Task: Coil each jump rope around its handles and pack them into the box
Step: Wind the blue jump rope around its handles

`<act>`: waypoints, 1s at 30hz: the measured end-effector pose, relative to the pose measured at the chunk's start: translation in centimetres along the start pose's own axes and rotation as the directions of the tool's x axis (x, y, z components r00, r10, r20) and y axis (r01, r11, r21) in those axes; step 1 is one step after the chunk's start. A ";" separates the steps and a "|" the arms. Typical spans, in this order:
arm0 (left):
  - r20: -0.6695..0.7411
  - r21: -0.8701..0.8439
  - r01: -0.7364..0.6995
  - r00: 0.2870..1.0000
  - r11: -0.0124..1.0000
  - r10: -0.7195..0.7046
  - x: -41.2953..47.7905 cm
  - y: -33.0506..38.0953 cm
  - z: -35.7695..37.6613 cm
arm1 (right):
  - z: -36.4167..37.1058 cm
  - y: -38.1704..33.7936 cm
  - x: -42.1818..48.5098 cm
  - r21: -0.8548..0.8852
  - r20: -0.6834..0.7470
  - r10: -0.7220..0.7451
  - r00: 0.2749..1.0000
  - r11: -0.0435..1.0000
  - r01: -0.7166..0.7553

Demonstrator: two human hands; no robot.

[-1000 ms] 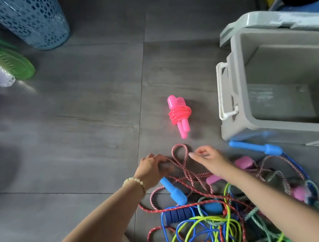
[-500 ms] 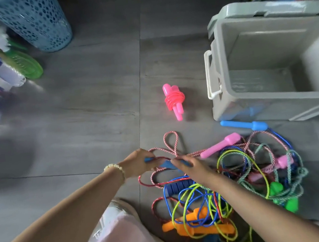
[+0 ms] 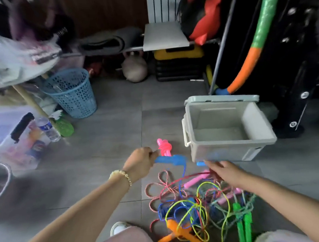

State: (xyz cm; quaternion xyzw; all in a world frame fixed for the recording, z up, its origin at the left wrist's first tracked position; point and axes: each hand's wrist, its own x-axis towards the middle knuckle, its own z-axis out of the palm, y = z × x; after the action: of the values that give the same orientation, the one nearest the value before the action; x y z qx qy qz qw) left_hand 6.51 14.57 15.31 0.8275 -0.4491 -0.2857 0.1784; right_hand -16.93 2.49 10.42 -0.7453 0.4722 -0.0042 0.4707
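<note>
Gripping one blue handle [image 3: 169, 158], my left hand [image 3: 139, 161] has its fingers curled tight round the near end and holds it up off the floor [image 3: 100, 169]. Its blue cord [image 3: 184, 171] drops from the far end into the tangle [image 3: 196, 207]. My right hand [image 3: 224, 171] holds nothing. Its fingers [image 3: 213, 165] are stretched out straight toward the second blue handle [image 3: 200, 163], which lies just beside the near wall of the box [image 3: 229, 152]. Whether my fingertips touch it I cannot tell through the blur.

By my reckoning the job is barely begun. One pink rope [image 3: 165, 147] is wound round its handles and lies on the floor between my left hand and the box, not yet packed. The box stands open, and nothing shows inside it. Every other rope, red-and-white, yellow, green, orange-handled and pink-handled, is knotted together in the heap under my right forearm.

Both arms reach forward. The left, with the bead bracelet [image 3: 121, 175] at the wrist, is raised above the floor. The right runs lower, across the heap toward the box.
</note>
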 end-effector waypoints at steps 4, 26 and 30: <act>-0.168 -0.172 -0.207 0.970 0.963 0.178 -5.0 5.3 -3.6 | -3.8 -3.5 -5.5 0.273 -0.170 -0.135 0.976 0.945 0.178; -0.167 -0.785 -0.325 0.931 0.527 0.325 -17.4 15.4 -2.9 | -9.8 -18.9 -20.8 0.452 -0.271 -0.514 0.814 0.679 0.579; -0.190 -0.654 -0.364 0.928 0.663 0.322 -18.7 17.4 -3.5 | -10.3 -19.3 -21.2 0.552 -0.285 -0.500 0.818 0.612 0.566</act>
State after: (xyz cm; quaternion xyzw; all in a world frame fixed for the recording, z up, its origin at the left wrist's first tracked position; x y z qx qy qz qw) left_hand -10.50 21.30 33.47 0.6128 -0.4555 -0.3669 0.5313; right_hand -19.78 12.40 39.09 -0.6555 0.2245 -0.3352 0.6384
